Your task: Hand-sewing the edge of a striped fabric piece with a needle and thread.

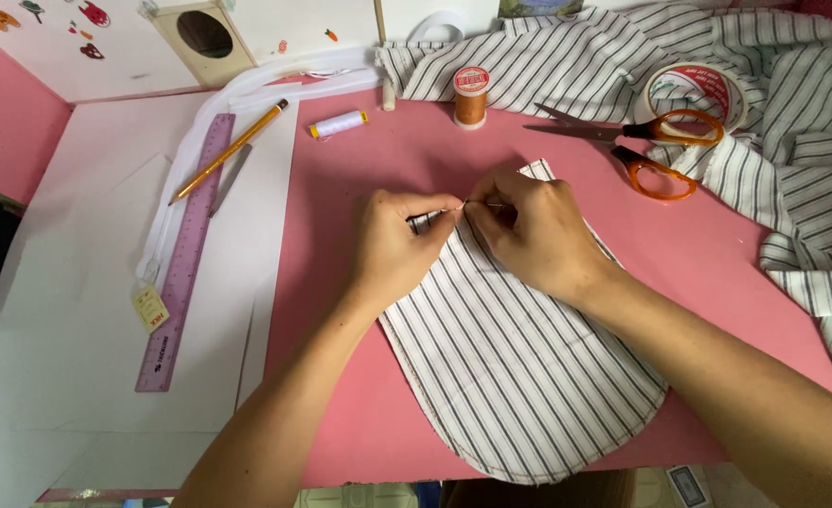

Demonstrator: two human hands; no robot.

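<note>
A striped white-and-grey fabric piece (519,376) with a rounded bottom lies on the pink table (359,188). My left hand (392,246) pinches its upper edge between thumb and forefinger. My right hand (533,230) rests on the fabric's top and pinches a thin needle (483,203) at the same edge. The fingertips of both hands nearly touch there. The fabric's top corner is partly hidden under my hands.
Orange-handled scissors (656,150), a tape roll (693,89) and more striped cloth (792,113) lie at the right. An orange thread spool (470,97) and a white spool (338,124) stand behind. A purple ruler (185,254), pencil (229,150) and white paper (105,282) are at left.
</note>
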